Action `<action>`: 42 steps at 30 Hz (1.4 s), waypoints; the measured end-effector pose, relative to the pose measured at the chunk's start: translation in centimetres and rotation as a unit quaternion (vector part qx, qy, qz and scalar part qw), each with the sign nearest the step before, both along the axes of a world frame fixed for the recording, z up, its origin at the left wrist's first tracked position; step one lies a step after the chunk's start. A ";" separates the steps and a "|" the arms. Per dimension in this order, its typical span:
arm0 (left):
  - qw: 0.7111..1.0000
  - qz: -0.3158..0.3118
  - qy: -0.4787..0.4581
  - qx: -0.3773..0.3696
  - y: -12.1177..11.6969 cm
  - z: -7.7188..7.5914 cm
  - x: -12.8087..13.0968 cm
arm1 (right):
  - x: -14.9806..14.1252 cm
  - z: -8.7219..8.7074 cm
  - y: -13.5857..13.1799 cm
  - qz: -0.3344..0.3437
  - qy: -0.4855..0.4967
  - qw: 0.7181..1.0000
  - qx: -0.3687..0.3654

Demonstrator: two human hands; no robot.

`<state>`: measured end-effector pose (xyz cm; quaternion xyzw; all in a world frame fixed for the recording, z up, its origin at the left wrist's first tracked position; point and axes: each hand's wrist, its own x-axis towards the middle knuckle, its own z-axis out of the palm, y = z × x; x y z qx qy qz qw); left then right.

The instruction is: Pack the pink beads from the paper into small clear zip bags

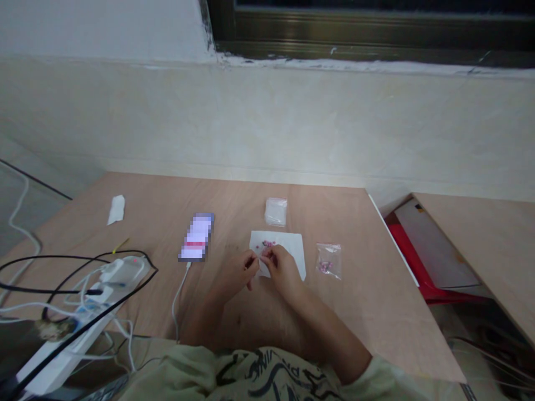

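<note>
Fingers (267,255) meet beside tiny pink beads (268,243).

Pale green sweatshirt (167,373), black graphic print (267,373)

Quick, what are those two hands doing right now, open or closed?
Left hand: closed in a pinch over the white paper; anything held is too small to tell.
Right hand: closed in a pinch beside small pink bits; cannot tell what it holds.

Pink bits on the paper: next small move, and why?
Probably pinch one pink piece with the right hand and lift it off the white paper: its fingertips sit right by the small pink pieces, and the left hand is close alongside, though what either hand holds is too small to tell.
</note>
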<state>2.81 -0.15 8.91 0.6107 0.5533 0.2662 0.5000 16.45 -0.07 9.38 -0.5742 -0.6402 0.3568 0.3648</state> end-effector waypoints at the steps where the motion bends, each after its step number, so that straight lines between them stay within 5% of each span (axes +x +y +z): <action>1: 1.000 0.000 -0.002 0.002 -0.1 0.1 0.1 | -0.4 0.0 -0.1 0.008 -0.006 1.000 0.003; 8: 0.997 0.030 -0.070 0.007 -0.6 0.1 0.5 | -0.3 0.3 -1.1 0.020 -0.042 0.998 0.052; 14: 0.992 0.031 -0.119 0.024 -1.3 0.6 0.4 | 0.5 0.3 -2.2 0.051 0.045 0.997 0.047; 21: 0.988 0.058 -0.033 0.140 -0.1 1.0 -1.4 | 2.0 0.4 -1.7 0.034 0.108 0.993 0.014; 28: 0.997 -0.024 -0.035 0.064 0.7 1.2 -0.9 | 3.2 -0.7 -1.3 -0.018 0.212 0.976 -0.051; 34: 0.997 -0.026 -0.025 0.065 0.5 1.5 -0.7 | 3.3 -0.8 -1.7 -0.057 0.130 0.988 -0.051; 42: 0.982 -0.014 0.083 0.166 0.0 1.5 -0.4 | 2.7 -0.1 -2.2 -0.071 0.121 0.990 -0.011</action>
